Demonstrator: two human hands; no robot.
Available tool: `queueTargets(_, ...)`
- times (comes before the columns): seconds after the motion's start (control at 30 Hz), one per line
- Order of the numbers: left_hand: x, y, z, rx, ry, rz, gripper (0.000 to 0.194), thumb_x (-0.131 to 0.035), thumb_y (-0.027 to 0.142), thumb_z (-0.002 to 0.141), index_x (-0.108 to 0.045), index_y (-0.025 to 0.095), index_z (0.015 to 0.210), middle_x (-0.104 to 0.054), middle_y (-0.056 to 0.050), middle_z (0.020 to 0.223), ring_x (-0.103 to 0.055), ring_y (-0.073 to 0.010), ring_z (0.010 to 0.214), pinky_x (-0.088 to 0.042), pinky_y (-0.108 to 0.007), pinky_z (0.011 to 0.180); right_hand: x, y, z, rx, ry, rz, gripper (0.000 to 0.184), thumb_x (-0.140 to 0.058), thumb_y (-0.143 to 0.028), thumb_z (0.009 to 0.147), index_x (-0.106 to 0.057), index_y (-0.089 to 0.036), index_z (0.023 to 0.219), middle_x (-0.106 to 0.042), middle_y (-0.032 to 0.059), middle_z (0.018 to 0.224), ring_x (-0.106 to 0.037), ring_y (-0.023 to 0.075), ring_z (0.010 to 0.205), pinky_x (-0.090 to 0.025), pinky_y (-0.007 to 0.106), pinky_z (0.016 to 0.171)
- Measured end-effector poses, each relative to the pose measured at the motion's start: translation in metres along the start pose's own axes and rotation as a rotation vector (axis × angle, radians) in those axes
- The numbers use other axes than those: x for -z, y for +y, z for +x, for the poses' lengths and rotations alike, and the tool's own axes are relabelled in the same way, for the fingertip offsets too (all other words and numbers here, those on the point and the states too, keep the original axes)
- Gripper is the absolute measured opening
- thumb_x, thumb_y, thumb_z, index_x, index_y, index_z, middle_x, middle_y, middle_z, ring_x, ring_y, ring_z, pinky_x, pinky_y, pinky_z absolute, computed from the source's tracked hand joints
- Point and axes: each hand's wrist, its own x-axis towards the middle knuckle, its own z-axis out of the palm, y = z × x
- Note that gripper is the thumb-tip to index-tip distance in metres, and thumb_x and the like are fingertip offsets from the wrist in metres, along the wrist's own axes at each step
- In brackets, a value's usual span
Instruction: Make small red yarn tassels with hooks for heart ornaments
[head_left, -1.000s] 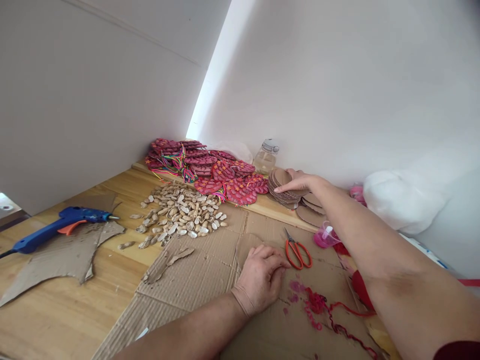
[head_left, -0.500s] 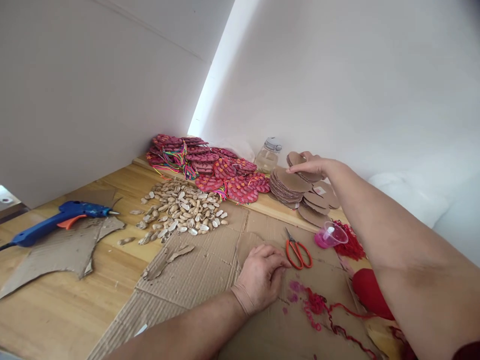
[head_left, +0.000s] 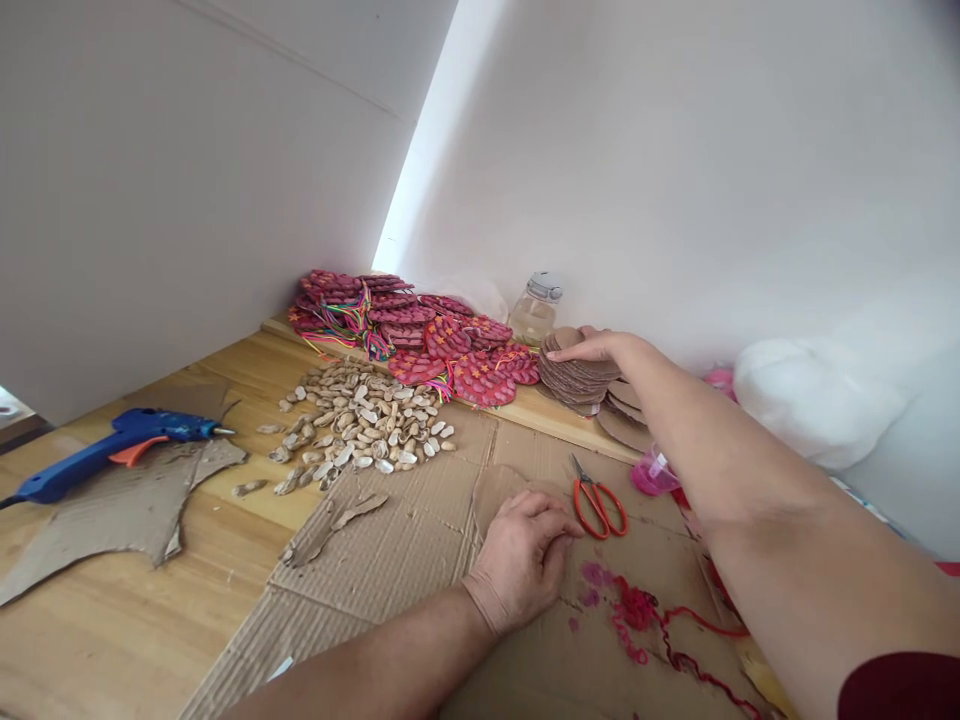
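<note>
My right hand (head_left: 596, 345) reaches to the back and grips round cardboard discs at the top of a stack (head_left: 577, 385), thumb on the near side and fingers mostly behind. Several more discs (head_left: 626, 420) lie beside the stack, partly covered by my forearm. My left hand (head_left: 525, 550) lies on the cardboard sheet (head_left: 420, 530) with its fingers curled together; anything inside them is hidden. A round cardboard piece (head_left: 499, 490) shows flat beyond and partly under that hand. Just right of its fingertips lie scissors (head_left: 596, 505) with orange handles, blades slightly apart.
Peanut shells (head_left: 367, 415) are heaped left of centre. Behind them are piled pink-red decorated discs (head_left: 450, 340) with coloured cords. A blue glue gun (head_left: 120, 450) lies at left, a clear jar (head_left: 536, 308) at the back, a pink cup (head_left: 651, 475) and red yarn (head_left: 637, 605) at right.
My right hand has moved left and down, bringing the discs it holds onto the stack. The left hand stays put. More of the white bundle at right shows.
</note>
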Motion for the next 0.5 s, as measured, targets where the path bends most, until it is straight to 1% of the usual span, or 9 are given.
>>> queueTargets(0.1,0.001,0.000,0.001,0.004,0.001,-0.005,0.022,-0.053,0.011,0.084,-0.070,0.022,0.094,-0.067,-0.005,0.097,-0.061,-0.0180,0.094,-0.047,-0.032,0.084,0.007,0.001,-0.001,-0.007,0.022,-0.007,0.129,-0.061,-0.091,0.046,-0.029,-0.024,0.151,-0.022,0.0204,0.159,-0.031,0.0474,0.139,-0.036,0.063,0.105)
queueTargets(0.2,0.001,0.000,0.001,0.006,-0.002,-0.004,0.023,-0.054,0.010,0.082,-0.070,0.021,0.094,-0.067,-0.005,0.096,-0.061,-0.0178,0.094,-0.047,-0.032,0.084,0.010,0.001,-0.006,-0.016,0.025,-0.017,0.127,-0.060,-0.092,0.047,-0.031,-0.026,0.151,-0.019,0.0203,0.160,-0.027,0.0490,0.140,-0.034,0.066,0.105)
queueTargets(0.27,0.001,0.001,0.001,0.008,-0.001,-0.007,0.023,-0.054,0.010,0.082,-0.070,0.021,0.094,-0.067,-0.005,0.096,-0.061,-0.0179,0.094,-0.047,-0.032,0.084,0.008,0.000,-0.008,-0.003,0.011,-0.032,0.125,-0.060,-0.090,0.049,-0.029,-0.025,0.152,-0.021,0.0196,0.160,-0.029,0.0463,0.141,-0.035,0.063,0.106)
queueTargets(0.37,0.001,0.000,0.000,0.011,0.003,-0.017,0.023,-0.053,0.011,0.083,-0.071,0.021,0.094,-0.066,-0.005,0.096,-0.061,-0.0178,0.094,-0.048,-0.032,0.084,0.002,-0.002,-0.007,0.025,0.012,-0.052,0.119,-0.065,-0.083,0.055,-0.030,-0.021,0.151,-0.029,0.0202,0.156,-0.036,0.0415,0.138,-0.037,0.055,0.108)
queueTargets(0.43,0.000,0.000,0.000,0.010,-0.001,-0.019,0.023,-0.053,0.011,0.083,-0.071,0.020,0.093,-0.066,-0.006,0.096,-0.061,-0.0179,0.094,-0.048,-0.032,0.084,-0.001,-0.004,-0.003,0.031,0.026,-0.056,0.114,-0.069,-0.076,0.058,-0.034,-0.018,0.149,-0.036,0.0215,0.151,-0.041,0.0407,0.135,-0.039,0.054,0.106)
queueTargets(0.5,0.000,0.000,0.000,0.013,-0.005,-0.022,0.023,-0.053,0.011,0.083,-0.071,0.020,0.094,-0.067,-0.006,0.096,-0.061,-0.0181,0.094,-0.048,-0.032,0.085,-0.003,-0.005,0.000,0.039,0.041,-0.055,0.108,-0.071,-0.071,0.059,-0.038,-0.018,0.147,-0.041,0.0209,0.148,-0.043,0.0402,0.132,-0.040,0.053,0.105)
